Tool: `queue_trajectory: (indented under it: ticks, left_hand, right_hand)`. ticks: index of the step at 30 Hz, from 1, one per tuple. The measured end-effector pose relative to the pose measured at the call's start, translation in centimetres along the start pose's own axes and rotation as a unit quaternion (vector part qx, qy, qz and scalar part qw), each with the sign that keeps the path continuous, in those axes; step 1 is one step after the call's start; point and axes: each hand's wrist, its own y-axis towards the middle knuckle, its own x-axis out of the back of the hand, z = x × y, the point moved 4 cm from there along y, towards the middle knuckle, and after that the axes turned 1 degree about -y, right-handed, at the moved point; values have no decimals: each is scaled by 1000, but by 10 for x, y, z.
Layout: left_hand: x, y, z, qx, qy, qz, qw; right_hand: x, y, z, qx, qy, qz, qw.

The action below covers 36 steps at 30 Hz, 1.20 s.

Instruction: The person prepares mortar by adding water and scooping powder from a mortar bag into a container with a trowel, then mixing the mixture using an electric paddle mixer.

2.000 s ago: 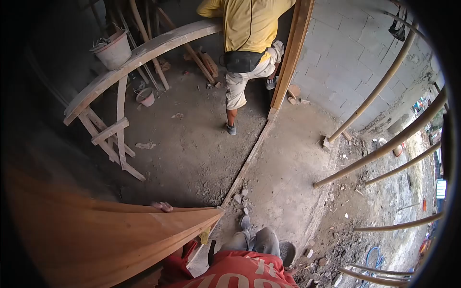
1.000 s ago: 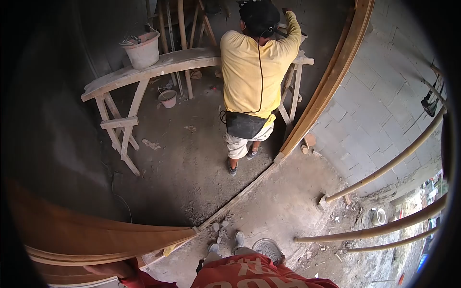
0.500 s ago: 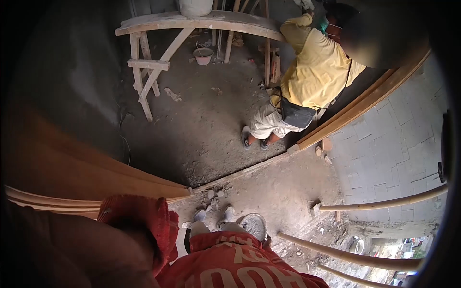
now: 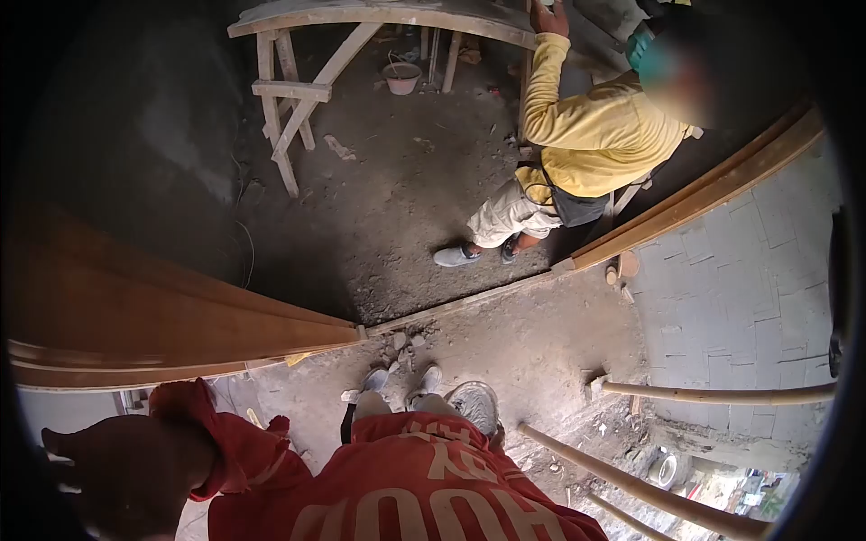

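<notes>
My left hand (image 4: 126,473) is raised at the lower left, dark against the light, below the wooden door frame (image 4: 180,347). Its fingers look spread, with nothing visible in them. At my right side hangs a bucket (image 4: 492,417) with grey, mortar-like stuff inside. Only a small part of my right hand (image 4: 498,439) shows at the bucket's edge, closed on it; the red shirt (image 4: 406,469) hides the rest of that arm.
Beyond the threshold (image 4: 460,304) a person in yellow (image 4: 595,135) stands by a wooden trestle platform (image 4: 388,15). A small bucket (image 4: 402,79) sits under it. Rubble (image 4: 400,341) lies near my feet. Bamboo poles (image 4: 713,393) slant in from the right.
My left arm has swung outward to the left, bringing the hand into clear view. The person in yellow has turned and shifted their feet. My view has tilted slightly downward.
</notes>
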Motion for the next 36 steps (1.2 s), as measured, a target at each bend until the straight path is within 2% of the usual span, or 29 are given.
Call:
queue_trajectory:
  ticks: [2,3,4,7,8,10,12,13,16,19,23,26,28,30,33,36]
  left_hand:
    - [47,-6,18,-1,31,-47,998]
    - [41,-10,19,13,47,-13,999]
    - [34,-18,20,29,129,15,991]
    - [37,-38,32,193,52,75,977]
    - [38,-46,34,244,66,73,965]
    - [39,-57,42,246,36,129,960]
    - [33,-68,38,262,28,144,954]
    - [29,-76,37,281,70,163,943]
    - [22,-90,34,343,99,149,922]
    - [15,-100,46,288,157,101,939]
    - [2,-96,45,313,99,56,943]
    - [1,-99,37,352,120,79,925]
    - [3,-94,33,336,155,99,924]
    - [9,-95,31,384,148,86,907]
    - [2,-91,29,348,152,105,919]
    - [5,-94,31,358,146,99,917]
  right_hand:
    - [1,-1,4,2,-24,-5,1000]
    - [-2,0,8,3,-35,-3,999]
    - [-7,2,11,2,-43,-3,999]
    - [-13,9,21,-3,-73,7,997]
    - [-12,10,23,-6,-82,8,997]
    - [-16,11,30,-9,-94,7,996]
    - [-21,16,36,-9,-103,10,995]
    - [-26,16,42,-8,-110,15,994]
    - [-27,20,46,-8,-119,15,993]
    - [-27,21,52,-6,-125,15,992]
    - [-22,23,50,-4,-124,14,992]
    - [-7,22,40,3,-112,6,994]
    - [3,23,33,11,-101,-2,995]
    - [17,23,23,16,-88,-12,996]
    - [24,16,14,1,-76,-25,997]
    - [23,9,12,-19,-68,-28,997]
